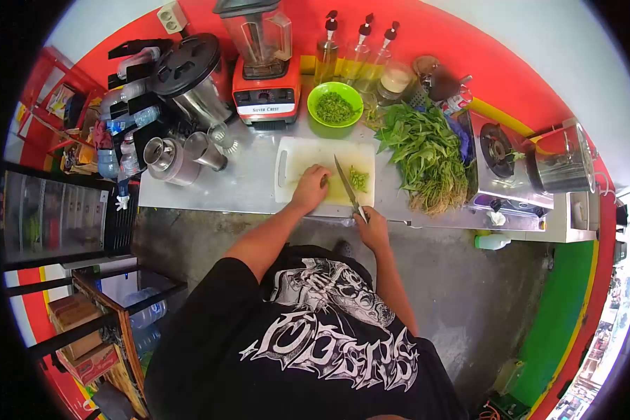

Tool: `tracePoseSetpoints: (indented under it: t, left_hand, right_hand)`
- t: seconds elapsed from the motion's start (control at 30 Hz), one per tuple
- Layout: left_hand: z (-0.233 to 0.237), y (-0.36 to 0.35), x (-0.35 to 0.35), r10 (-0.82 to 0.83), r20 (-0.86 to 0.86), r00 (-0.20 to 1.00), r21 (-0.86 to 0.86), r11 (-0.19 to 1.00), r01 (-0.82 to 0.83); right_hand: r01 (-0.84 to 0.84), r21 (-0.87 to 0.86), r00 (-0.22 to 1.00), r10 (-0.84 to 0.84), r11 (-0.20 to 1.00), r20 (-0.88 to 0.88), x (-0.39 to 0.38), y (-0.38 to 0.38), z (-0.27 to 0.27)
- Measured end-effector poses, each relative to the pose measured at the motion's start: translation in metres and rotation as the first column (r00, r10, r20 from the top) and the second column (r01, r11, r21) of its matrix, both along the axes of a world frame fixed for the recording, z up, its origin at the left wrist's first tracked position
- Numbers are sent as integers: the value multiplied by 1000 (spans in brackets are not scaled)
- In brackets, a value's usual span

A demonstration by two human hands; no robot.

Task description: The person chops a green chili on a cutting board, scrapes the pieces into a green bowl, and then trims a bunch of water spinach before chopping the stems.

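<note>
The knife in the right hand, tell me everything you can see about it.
The knife has a long, narrow grey blade, metal by its look, tapering to a point. The right hand grips its handle, hiding much of it. The blade slants over the white cutting board, tip away from the person, between the left hand and chopped greens. Whether it touches the board is unclear.

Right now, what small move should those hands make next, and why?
Probably draw the left hand back slightly: the right hand holds the knife, whose blade sits between those left fingers and the chopped greens on the cutting board.
</note>
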State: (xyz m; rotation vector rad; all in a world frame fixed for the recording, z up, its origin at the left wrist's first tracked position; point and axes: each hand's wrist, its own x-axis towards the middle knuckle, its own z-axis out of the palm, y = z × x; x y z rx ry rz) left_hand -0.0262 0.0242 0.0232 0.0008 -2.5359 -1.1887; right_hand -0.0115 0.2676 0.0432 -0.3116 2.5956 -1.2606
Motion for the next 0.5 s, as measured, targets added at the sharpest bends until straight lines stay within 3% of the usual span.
tracePoseSetpoints:
  t: [0.13, 0.2, 0.3, 0.5]
  left_hand:
    - [0, -6, 9, 74, -58, 996, -20, 997, -76]
    - [-1, -11, 11, 23, 153, 988, 156, 987, -48]
    - [-2, -14, 13, 16, 222, 975, 244, 967, -72]
    - [-4, -19, 17, -103, 83, 991, 72, 993, 97]
  right_hand:
    - [-5, 9, 1000, 5, 1000, 0, 1, -8, 7]
    - [-11, -8, 1000, 11, 1000, -2, 0, -12, 13]
    - [-60, 49, 995, 56, 997, 80, -6, -18, 21]
    - [-50, 252, 999, 47, 966, 19, -14, -35, 25]
